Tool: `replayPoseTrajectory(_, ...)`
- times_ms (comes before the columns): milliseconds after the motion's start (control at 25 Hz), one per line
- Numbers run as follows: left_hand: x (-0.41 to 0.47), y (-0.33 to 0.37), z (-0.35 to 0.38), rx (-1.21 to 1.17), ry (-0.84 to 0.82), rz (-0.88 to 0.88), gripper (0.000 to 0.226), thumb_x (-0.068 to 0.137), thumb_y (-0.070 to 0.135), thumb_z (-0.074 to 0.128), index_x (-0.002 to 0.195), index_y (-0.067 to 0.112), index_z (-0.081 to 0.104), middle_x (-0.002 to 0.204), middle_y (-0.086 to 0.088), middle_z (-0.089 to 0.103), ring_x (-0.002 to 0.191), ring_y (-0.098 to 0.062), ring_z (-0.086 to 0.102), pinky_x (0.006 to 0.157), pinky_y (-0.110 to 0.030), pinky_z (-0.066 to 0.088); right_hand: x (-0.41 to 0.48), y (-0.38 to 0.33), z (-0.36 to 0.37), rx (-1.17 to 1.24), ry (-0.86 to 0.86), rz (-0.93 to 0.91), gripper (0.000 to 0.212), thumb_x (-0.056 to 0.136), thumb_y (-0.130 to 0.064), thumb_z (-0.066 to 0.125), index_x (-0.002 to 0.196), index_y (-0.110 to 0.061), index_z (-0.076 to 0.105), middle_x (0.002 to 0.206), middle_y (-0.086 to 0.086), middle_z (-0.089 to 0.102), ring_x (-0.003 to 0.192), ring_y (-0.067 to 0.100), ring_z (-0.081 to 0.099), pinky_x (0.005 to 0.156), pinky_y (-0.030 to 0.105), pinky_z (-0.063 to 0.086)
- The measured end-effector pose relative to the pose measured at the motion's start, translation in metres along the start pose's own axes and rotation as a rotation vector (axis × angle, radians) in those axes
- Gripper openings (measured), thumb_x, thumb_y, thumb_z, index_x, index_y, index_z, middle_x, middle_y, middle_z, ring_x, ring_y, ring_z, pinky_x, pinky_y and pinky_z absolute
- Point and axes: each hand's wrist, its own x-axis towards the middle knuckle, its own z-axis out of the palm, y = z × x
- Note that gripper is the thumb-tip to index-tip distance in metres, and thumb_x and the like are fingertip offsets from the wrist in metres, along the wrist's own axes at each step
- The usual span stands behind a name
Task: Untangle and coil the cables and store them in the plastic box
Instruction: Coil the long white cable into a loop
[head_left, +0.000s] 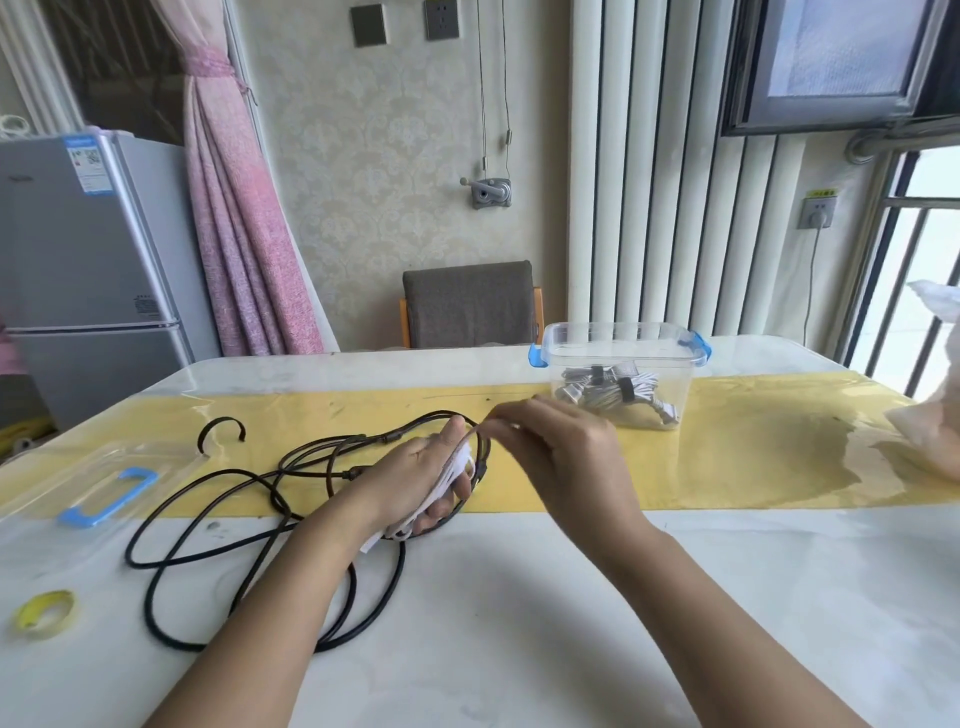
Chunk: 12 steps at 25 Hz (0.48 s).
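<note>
My left hand (415, 475) holds a white cable (457, 467) wound in loops around its palm, over the middle of the table. My right hand (558, 441) pinches the free end of that white cable just to the right of the left hand's fingertips. A long black cable (228, 551) lies loose and tangled on the table under and to the left of my hands. The clear plastic box (621, 374) with blue latches stands behind my right hand, and coiled cables bound with straps lie inside it.
The box's clear lid with a blue handle (106, 493) lies at the left. A roll of yellow tape (44, 613) sits near the front left. A short black strap (221, 431) lies behind the cable. A plastic bag (930, 431) rests at the right edge. A chair (470, 304) stands behind the table.
</note>
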Motion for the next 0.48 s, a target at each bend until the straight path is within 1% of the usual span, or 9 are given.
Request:
replayPoseTrajectory(80,-0.005,0.008,0.002,-0.131,-0.187,-0.108,0.072,0.082,0.073,0.025,0.065,0.008,0.050,0.043,-0.002,0.036,0.032,-0.011,0.029,0.036,-0.016,0.023,0.005,0.010,-0.008,0.005,0.091,0.082,0.015,0.087,-0.027,0.063,0.086,-0.015,0.072,0.073,-0.006,0.063,0.062,0.008,0.055,0.060,0.028,0.046)
replayPoseTrajectory(160,-0.009,0.015,0.000,-0.248,-0.424,-0.194,0.072,0.077,0.078,0.028,0.061,0.011,0.049,0.042,0.000,0.033,0.029,-0.009,0.027,0.031,-0.014,0.023,0.007,0.018,-0.015,-0.006,0.140,0.139,0.017,0.087,-0.028,0.061,0.087,-0.015,0.073,0.071,-0.007,0.060,0.063,0.008,0.052,0.060,0.024,0.044)
replayPoseTrajectory(200,-0.011,0.017,-0.002,-0.302,-0.542,-0.226,0.071,0.075,0.080,0.033,0.059,0.013,0.049,0.041,0.001,0.033,0.028,-0.007,0.028,0.029,-0.014,0.024,0.007,0.020,-0.017,-0.017,0.158,0.158,0.019,0.087,-0.029,0.061,0.088,-0.015,0.074,0.069,-0.007,0.056,0.063,0.008,0.050,0.059,0.021,0.041)
replayPoseTrajectory(240,-0.012,0.019,-0.004,-0.369,-0.646,-0.236,0.067,0.073,0.079,0.043,0.058,0.014,0.050,0.041,0.002,0.035,0.028,-0.006,0.030,0.028,-0.015,0.026,0.007,0.022,-0.019,-0.031,0.176,0.173,0.020,0.087,-0.029,0.060,0.089,-0.015,0.074,0.067,-0.006,0.053,0.062,0.009,0.048,0.058,0.019,0.038)
replayPoseTrajectory(280,-0.012,0.019,-0.007,-0.453,-0.739,-0.236,0.061,0.073,0.074,0.053,0.059,0.015,0.052,0.041,0.003,0.039,0.028,-0.005,0.033,0.028,-0.014,0.028,0.007,0.025,-0.020,-0.043,0.192,0.192,0.021,0.087,-0.029,0.059,0.089,-0.015,0.074,0.066,-0.004,0.051,0.061,0.011,0.047,0.057,0.020,0.037)
replayPoseTrajectory(320,-0.012,0.018,-0.011,-0.545,-0.829,-0.220,0.054,0.075,0.068,0.057,0.062,0.015,0.054,0.043,0.003,0.043,0.030,-0.005,0.035,0.029,-0.015,0.029,0.007,0.026,-0.021,-0.051,0.202,0.217,0.021,0.087,-0.029,0.059,0.090,-0.015,0.074,0.066,-0.002,0.051,0.060,0.013,0.046,0.058,0.023,0.038)
replayPoseTrajectory(360,-0.011,0.017,-0.013,-0.640,-0.915,-0.191,0.050,0.081,0.061,0.055,0.066,0.014,0.055,0.045,0.004,0.045,0.031,-0.007,0.035,0.031,-0.016,0.029,0.007,0.028,-0.021,-0.052,0.205,0.245,0.021,0.088,-0.028,0.059,0.091,-0.016,0.074,0.067,0.000,0.052,0.060,0.014,0.047,0.059,0.026,0.039)
replayPoseTrajectory(400,-0.010,0.016,-0.016,-0.730,-0.983,-0.149,0.047,0.088,0.056,0.048,0.070,0.013,0.055,0.047,0.003,0.044,0.032,-0.009,0.032,0.033,-0.019,0.026,0.007,0.030,-0.021,-0.052,0.203,0.270,0.019,0.089,-0.027,0.059,0.092,-0.016,0.074,0.069,0.001,0.054,0.061,0.017,0.048,0.060,0.029,0.039)
replayPoseTrajectory(480,-0.012,0.018,-0.018,-0.907,-1.078,-0.059,0.043,0.096,0.046,0.035,0.073,0.012,0.047,0.046,0.000,0.033,0.032,-0.011,0.022,0.034,-0.023,0.019,0.006,0.034,-0.020,-0.056,0.172,0.304,0.015,0.091,-0.022,0.061,0.091,-0.015,0.074,0.072,0.003,0.058,0.065,0.019,0.052,0.063,0.029,0.041)
